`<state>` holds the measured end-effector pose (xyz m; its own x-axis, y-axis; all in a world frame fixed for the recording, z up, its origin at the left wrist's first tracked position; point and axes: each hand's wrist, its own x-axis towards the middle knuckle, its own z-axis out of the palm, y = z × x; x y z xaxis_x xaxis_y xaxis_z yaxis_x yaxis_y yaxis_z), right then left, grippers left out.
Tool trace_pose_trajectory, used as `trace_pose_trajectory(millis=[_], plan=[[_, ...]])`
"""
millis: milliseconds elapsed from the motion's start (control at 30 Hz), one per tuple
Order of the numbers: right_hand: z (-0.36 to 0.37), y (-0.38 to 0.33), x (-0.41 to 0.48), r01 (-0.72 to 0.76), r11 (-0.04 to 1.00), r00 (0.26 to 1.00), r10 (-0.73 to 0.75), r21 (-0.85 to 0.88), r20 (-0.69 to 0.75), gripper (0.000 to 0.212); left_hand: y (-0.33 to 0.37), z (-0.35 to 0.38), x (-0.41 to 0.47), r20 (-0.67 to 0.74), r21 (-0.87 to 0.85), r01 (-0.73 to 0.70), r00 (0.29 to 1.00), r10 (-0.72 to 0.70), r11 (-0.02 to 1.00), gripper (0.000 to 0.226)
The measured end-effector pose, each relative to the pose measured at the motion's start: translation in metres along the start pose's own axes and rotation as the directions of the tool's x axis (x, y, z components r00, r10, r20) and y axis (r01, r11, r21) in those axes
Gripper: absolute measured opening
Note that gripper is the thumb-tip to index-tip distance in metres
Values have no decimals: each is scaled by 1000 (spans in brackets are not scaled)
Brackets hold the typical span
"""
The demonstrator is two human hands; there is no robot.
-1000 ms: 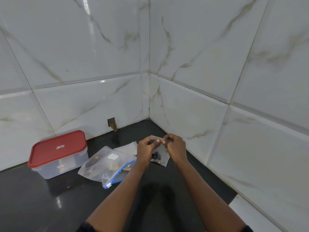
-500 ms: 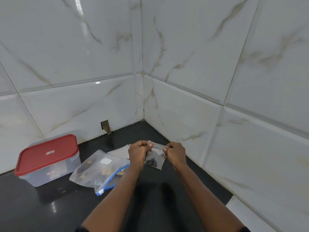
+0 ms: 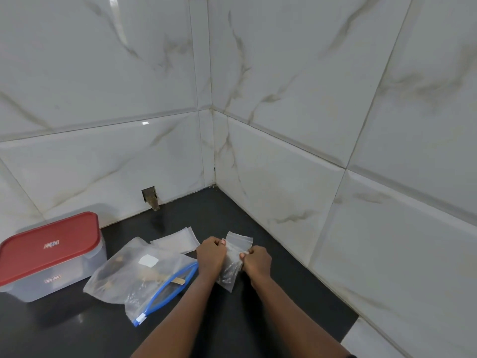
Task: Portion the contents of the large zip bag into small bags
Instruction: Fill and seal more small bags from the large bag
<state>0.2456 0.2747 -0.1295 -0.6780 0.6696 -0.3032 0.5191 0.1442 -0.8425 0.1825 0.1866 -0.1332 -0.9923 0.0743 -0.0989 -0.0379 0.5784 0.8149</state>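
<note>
We pinch the small bag [image 3: 233, 257] with left hand [image 3: 211, 254] and right hand [image 3: 256, 262] closed on it; it looks light, limp, slippery, so gripping near the zip edge seems best.

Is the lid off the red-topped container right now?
No, the red lid sits flat and closed on the clear container at the left of the dark counter.

One head-worn wide view looks forward and down into the countertop [image 3: 232, 319] corner, close
</note>
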Motion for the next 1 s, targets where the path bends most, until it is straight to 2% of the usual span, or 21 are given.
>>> trace_pose_trajectory(millis=[67,167,267,567,667,733,800,833,900,1000], plan=[[4,-1,5,0,998,1000,-1,-67,-12,11,0,8,3,-3,18,33,999,-33,999,22],[10,-1,17,-6,991,999,1,-131,-39,24,-1,15,10,-11,43,46,999,-46,998,23],[12,-5,29,-5,982,999,-2,-190,-38,22,0,21,14,-16,-4,102,995,-102,995,21],[9,-15,72,126,947,990,-138,-295,-20,13,9,30,31,-58,-62,145,987,-149,987,15],[10,-15,74,127,919,987,-156,-372,-49,16,9,26,36,-71,-65,120,990,-124,991,28],[14,-17,70,163,880,970,-226,-447,-92,19,12,21,38,-100,-74,87,991,-94,993,34],[20,-22,63,259,813,916,-378,-522,-134,23,17,12,43,-132,-64,44,990,-52,997,33],[26,-26,59,336,784,880,-459,-522,-122,25,18,5,47,-150,-55,28,988,-36,998,33],[40,-37,51,484,731,837,-546,-482,12,24,18,-11,56,-196,-32,12,980,-18,999,34],[68,-50,37,559,686,828,-489,-465,273,19,10,-29,67,-243,1,35,970,-34,999,40]])
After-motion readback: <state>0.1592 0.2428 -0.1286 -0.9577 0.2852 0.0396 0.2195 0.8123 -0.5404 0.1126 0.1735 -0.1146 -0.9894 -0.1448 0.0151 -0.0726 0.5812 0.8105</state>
